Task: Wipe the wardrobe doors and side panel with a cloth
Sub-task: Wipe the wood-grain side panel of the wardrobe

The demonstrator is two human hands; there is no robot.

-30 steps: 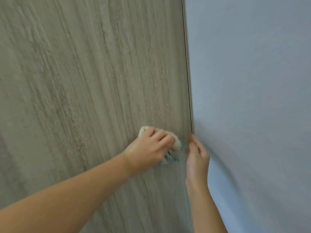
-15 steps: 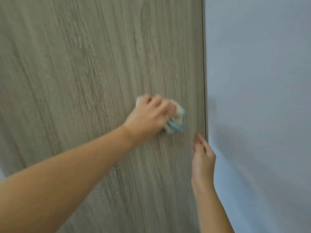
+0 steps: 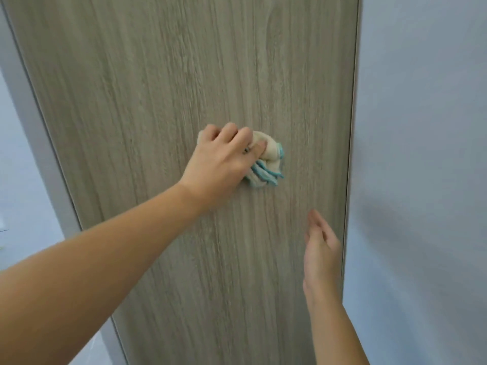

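One wardrobe panel (image 3: 158, 88) seems mid-wipe: left hand (image 3: 224, 159) grips the cloth (image 3: 268, 167) against it, right hand (image 3: 321, 248) open.

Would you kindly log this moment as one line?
left hand grips cloth against wood-grain panel | right hand empty near panel's right edge

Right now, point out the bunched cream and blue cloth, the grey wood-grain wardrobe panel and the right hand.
bunched cream and blue cloth (image 3: 270, 159): head view, its cream fold.
grey wood-grain wardrobe panel (image 3: 158, 83): head view, bare upper surface.
right hand (image 3: 321, 252): head view, its middle.
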